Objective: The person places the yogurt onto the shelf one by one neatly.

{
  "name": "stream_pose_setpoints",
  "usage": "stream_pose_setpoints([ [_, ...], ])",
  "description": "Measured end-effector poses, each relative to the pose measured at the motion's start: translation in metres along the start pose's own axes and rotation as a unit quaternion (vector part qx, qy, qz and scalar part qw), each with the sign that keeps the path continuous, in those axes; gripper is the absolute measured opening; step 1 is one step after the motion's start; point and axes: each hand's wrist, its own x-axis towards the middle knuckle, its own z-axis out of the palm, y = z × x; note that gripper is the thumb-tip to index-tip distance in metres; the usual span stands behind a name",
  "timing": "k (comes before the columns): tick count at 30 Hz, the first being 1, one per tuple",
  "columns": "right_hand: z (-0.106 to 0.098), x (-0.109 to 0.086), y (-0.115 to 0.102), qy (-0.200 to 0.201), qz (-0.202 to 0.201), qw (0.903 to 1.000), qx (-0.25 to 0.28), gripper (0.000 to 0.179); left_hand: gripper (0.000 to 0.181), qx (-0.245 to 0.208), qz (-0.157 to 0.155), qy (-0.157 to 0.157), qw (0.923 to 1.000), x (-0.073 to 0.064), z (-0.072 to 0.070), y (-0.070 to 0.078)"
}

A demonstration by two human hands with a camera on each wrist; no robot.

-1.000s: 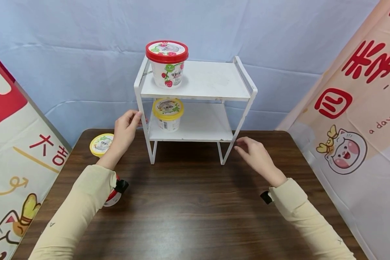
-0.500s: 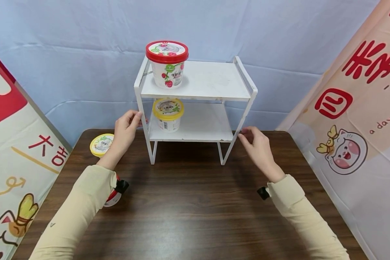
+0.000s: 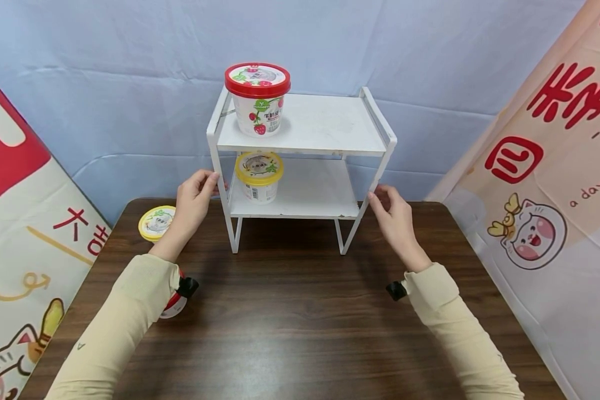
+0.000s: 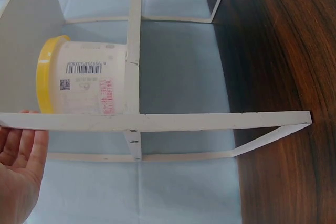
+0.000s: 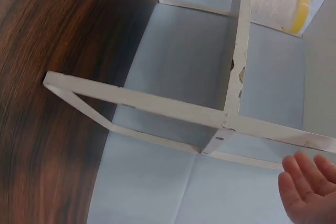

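Note:
A white two-tier metal shelf rack [image 3: 325,125] stands on the dark wooden table. On its left post my left hand [image 3: 192,197] pinches the frame; in the left wrist view that hand's fingers [image 4: 23,148] pass behind the post [image 4: 84,123]. My right hand [image 3: 395,222] is beside the right post, fingers loosely bent, and in the right wrist view its fingertips [image 5: 299,161] lie just off the post [image 5: 283,130]. A red-lidded tub [image 3: 258,105] with strawberry print sits on the top tier at left. Below it, a smaller yellow-lidded tub [image 3: 260,180] occupies the lower tier.
Left of the rack, another yellow-lidded tub [image 3: 155,221] is partly behind my left forearm. A red-lidded tub [image 3: 174,307] is mostly hidden under the left sleeve. A pale blue cloth [image 3: 130,111] hangs behind the table, with printed banners [image 3: 575,211] at both sides.
My right hand has moved up and inward along the right post, coming closer to it. The left hand, rack and tubs have stayed put.

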Motion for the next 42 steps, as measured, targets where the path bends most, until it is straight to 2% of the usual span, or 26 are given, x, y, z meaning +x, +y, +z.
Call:
stream_pose_setpoints([
  [5, 0.005, 0.003, 0.002, 0.004, 0.012, 0.9980, 0.061, 0.038, 0.028, 0.001, 0.000, -0.001, 1.0000, 0.000, 0.000, -0.001],
  [8, 0.008, 0.004, 0.002, 0.001, 0.022, 0.9933, 0.114, 0.038, 0.028, 0.003, 0.001, -0.001, 1.0000, 0.000, -0.001, 0.000],
  [12, 0.008, 0.003, -0.007, 0.004, 0.032, 0.9871, 0.157, 0.036, 0.028, 0.006, 0.003, -0.002, 1.0000, -0.001, -0.001, 0.002],
  [17, 0.007, 0.000, -0.023, 0.017, 0.039, 0.9837, 0.175, 0.033, 0.027, 0.013, 0.001, -0.002, 0.9999, -0.001, 0.000, 0.003],
  [31, 0.008, 0.001, -0.022, 0.023, 0.035, 0.9815, 0.187, 0.033, 0.029, 0.026, -0.010, -0.007, 0.9996, -0.001, 0.000, 0.005],
  [33, 0.008, 0.001, -0.022, 0.021, 0.036, 0.9808, 0.191, 0.033, 0.029, 0.030, -0.006, -0.006, 0.9995, 0.000, 0.000, 0.000],
  [39, 0.009, 0.001, -0.021, 0.021, 0.037, 0.9811, 0.189, 0.032, 0.029, 0.049, 0.005, -0.004, 0.9988, 0.004, 0.000, -0.030],
  [42, 0.009, 0.001, -0.022, 0.018, 0.037, 0.9816, 0.187, 0.033, 0.031, 0.066, 0.005, -0.016, 0.9977, 0.003, -0.002, -0.036],
])
